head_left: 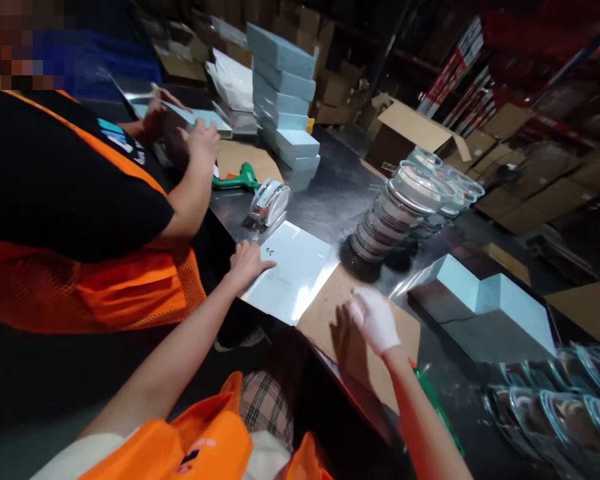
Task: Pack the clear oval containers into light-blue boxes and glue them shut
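My left hand (247, 265), bare, lies on the near-left edge of a glossy pale-blue panel (300, 263), its thumb stretched across the surface. A small dark handwritten mark shows by the thumb. My right hand (375, 321) wears a white glove and hovers over a brown cardboard sheet (325, 313), casting a shadow on it. Its fingers are curled together; whatever they may hold is hidden. Beyond the panel stands a clear rounded plastic piece (270, 202). Part of a green glue gun (437, 407) shows beside my right forearm.
At left, a co-worker's hands (203, 140) handle a pale-blue box near another green glue gun (240, 179). A tall stack of pale-blue boxes (283, 80) stands behind. Stacked clear round containers (385, 217), pale-blue boxes (510, 320) and rows of containers (560, 413) occupy the right side.
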The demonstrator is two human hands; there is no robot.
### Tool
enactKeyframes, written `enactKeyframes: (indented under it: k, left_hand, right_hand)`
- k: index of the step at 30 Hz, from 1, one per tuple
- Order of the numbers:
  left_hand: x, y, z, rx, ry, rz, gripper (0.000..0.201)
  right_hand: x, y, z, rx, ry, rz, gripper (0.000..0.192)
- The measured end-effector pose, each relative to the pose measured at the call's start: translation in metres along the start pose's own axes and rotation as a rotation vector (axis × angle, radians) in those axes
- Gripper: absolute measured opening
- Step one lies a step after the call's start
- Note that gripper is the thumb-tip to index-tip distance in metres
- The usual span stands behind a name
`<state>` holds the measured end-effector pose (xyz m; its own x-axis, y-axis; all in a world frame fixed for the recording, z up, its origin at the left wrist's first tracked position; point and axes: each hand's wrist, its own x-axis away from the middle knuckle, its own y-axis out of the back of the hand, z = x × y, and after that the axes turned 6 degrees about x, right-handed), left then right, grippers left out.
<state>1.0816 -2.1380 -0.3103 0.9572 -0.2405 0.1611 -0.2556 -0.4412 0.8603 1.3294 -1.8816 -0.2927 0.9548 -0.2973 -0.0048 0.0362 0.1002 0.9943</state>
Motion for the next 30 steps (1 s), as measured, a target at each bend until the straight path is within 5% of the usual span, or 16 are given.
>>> enactKeyframes:
  k: [6,9,11,13,15,17,20,25,30]
  left_hand:
    - [0.018,0.021,0.012,0.186,-0.008,-0.063,0.065]
    - [0.066,0.052,0.011,0.291,-0.145,-0.207,0.057]
    - [0.111,0.068,0.007,0.313,-0.314,-0.286,0.053]
    - [0.16,0.07,0.004,0.308,-0.503,-0.162,0.048]
    - [0.204,0.056,0.008,0.31,-0.668,0.094,0.04]
    - [0.236,0.031,0.021,0.315,-0.756,0.289,0.034]
    - [0.258,-0.008,0.054,0.341,-0.818,0.425,0.029]
    - [0.253,-0.04,0.086,0.315,-0.848,0.38,0.037]
    - [0.255,-0.094,0.086,0.135,-1.114,0.521,0.037]
  right_hand:
    - [0.104,-0.048,-0.007,-0.301,0.082,-0.458,0.03]
    - [0.127,-0.03,0.0,-0.356,0.109,-0.549,0.031]
    - [0.136,-0.005,0.012,-0.376,0.159,-0.633,0.049]
    - [0.144,0.017,0.025,-0.384,0.198,-0.699,0.062]
    - [0.155,0.023,0.037,-0.387,0.162,-0.708,0.056]
    - [0.169,0.012,0.044,-0.433,0.034,-0.658,0.039]
    - [0.196,-0.021,0.047,-0.605,-0.121,-0.477,0.028]
    - [0.242,-0.062,0.036,-1.114,-0.103,0.099,0.041]
    - [0.278,-0.111,0.043,-1.299,-0.374,0.203,0.063]
